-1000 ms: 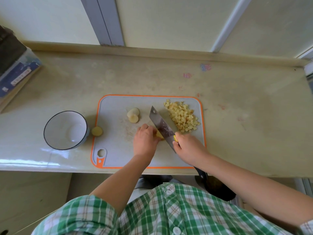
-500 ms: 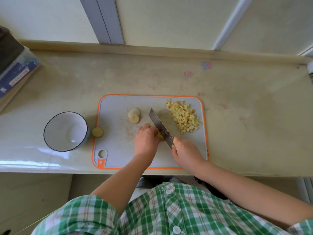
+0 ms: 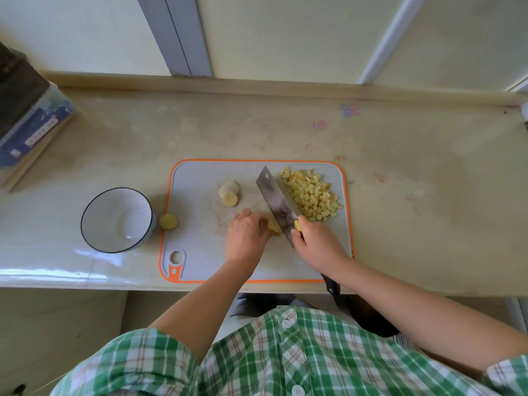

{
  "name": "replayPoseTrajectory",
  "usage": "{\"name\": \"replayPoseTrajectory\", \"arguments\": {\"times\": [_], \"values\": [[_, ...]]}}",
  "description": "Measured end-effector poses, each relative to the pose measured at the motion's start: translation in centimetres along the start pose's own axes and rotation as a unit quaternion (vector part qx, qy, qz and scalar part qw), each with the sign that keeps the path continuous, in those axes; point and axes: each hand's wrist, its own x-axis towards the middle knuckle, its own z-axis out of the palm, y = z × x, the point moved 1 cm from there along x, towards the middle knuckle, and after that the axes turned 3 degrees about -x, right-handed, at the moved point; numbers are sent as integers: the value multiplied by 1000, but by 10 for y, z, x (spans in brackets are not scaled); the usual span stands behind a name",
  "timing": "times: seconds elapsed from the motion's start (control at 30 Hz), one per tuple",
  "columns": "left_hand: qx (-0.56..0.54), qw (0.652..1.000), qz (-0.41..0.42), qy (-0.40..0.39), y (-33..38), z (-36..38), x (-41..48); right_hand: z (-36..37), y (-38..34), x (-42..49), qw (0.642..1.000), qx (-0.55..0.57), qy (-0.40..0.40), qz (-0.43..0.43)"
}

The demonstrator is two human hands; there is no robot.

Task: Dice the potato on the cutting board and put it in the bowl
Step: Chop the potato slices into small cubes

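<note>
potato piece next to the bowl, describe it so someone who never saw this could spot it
Find the grey cutting board with the orange rim on the counter. A white bowl stands by its left edge, and the small round yellowish potato piece lies between the two. It alone sits at that edge; the others are mid-board or in the pile of cubes.

Pale stone countertop (image 3: 400,195), cream wall (image 3: 285,35), grey window frame (image 3: 177,35), bright daylight

home kitchen, worn tabletop (image 3: 428,195), cutting board (image 3: 200,224), left hand (image 3: 247,238) holding potato piece (image 3: 274,226), knife (image 3: 275,201) in right hand (image 3: 320,244), bowl (image 3: 114,207) further left
</note>
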Motion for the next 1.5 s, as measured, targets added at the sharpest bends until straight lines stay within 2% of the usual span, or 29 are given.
{"name": "replayPoseTrajectory", "arguments": {"times": [0.23, 0.57, 0.7, 0.9, 1.07, 1.17, 1.23, 1.33, 1.5], "values": [[6, 1000, -23, 12, 0, 0, -4, -13, -3, -9, 997, -50, -58, -27], [9, 999, -33, 13, 0, 2, 0, 9, -5, -14, 998, -3, -62, 5], [8, 999, -37, 12, 1, 1, 1, 16, -7, -15, 998, -24, -61, -3], [16, 999, -30, 0, 0, 0, 1, 20, 3, -11, 1000, -17, -18, -5], [-1, 1000, -7, -22, -7, -7, 1, 5, 15, -2, 998, 58, 25, 3], [-17, 999, -35, 26, -14, -15, -1, 0, 16, -10, 997, 64, 17, -35], [-30, 994, -83, 70, -20, -22, -4, 5, 15, -19, 997, 38, -15, -67], [-31, 988, -123, 87, -29, -27, -5, 15, 23, -26, 995, -4, -66, -77], [-35, 987, -126, 89, -35, -31, 0, 3, 49, -12, 1000, 22, 11, 7]]}}
